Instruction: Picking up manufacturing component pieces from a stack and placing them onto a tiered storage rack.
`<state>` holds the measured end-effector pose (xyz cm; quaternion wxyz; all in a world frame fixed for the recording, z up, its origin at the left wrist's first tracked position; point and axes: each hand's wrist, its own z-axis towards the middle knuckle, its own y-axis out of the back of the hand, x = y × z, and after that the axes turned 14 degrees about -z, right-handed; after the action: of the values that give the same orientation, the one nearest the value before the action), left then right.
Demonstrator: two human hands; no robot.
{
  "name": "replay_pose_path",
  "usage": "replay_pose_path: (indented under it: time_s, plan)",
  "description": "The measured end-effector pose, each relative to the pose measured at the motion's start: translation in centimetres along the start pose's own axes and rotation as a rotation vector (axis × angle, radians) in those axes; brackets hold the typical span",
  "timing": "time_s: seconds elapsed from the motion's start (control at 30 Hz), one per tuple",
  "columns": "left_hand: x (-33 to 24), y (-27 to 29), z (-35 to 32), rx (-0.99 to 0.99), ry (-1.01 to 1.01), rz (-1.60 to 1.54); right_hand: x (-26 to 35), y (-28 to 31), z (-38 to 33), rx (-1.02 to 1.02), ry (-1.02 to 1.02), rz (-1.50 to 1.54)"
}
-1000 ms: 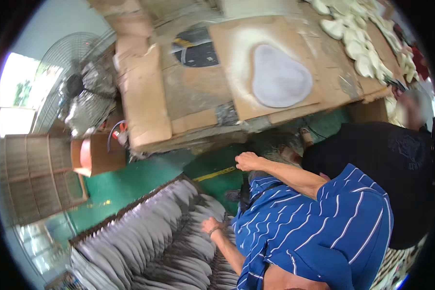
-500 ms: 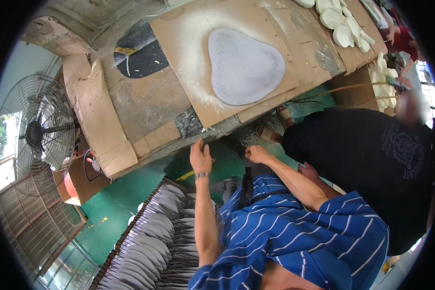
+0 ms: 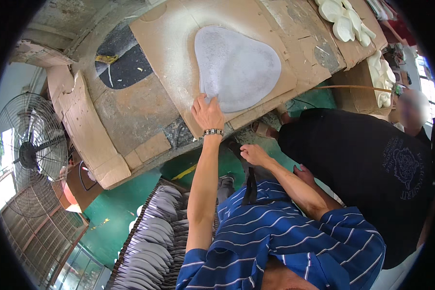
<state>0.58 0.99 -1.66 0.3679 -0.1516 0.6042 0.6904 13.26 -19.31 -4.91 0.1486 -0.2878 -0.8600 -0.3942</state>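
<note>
A light-grey, speckled flat sheet shaped like a rounded triangle lies on a piece of cardboard on the worktable. My left hand, with a bracelet at the wrist, reaches to its near left edge. The fingers are bent and closed at that edge, and the fingertips are partly hidden. My right hand hangs in front of my body, fingers curled together. Whether it holds anything cannot be made out. Below it hangs a black strap.
A rack of many thin grey-white curved pieces stands below the table. A wire-cage fan is at the left. A person in a black shirt leans close on my right. Cream-coloured moulded pieces lie at the far right.
My left hand has moved from in front of the table up to the near edge of the grey sheet. My right hand stays about where it was. The view has shifted slightly.
</note>
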Motion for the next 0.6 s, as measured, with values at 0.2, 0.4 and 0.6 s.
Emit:
replay_pose_path:
  time_s: [0.2,0.4,0.6]
  plan:
    - [-4.9,0.4,2.9,-0.199,0.588,-0.777,8.2,6.7,1.0,-0.605,0.395,-0.239]
    - [-4.5,-3.3,6.4,-0.351,1.293,-1.898,7.8,10.3,7.8,-0.818,0.354,-0.375]
    - [-6.1,1.4,13.1,-0.171,0.999,-2.27,6.0,11.3,8.8,-0.854,0.284,-0.394]
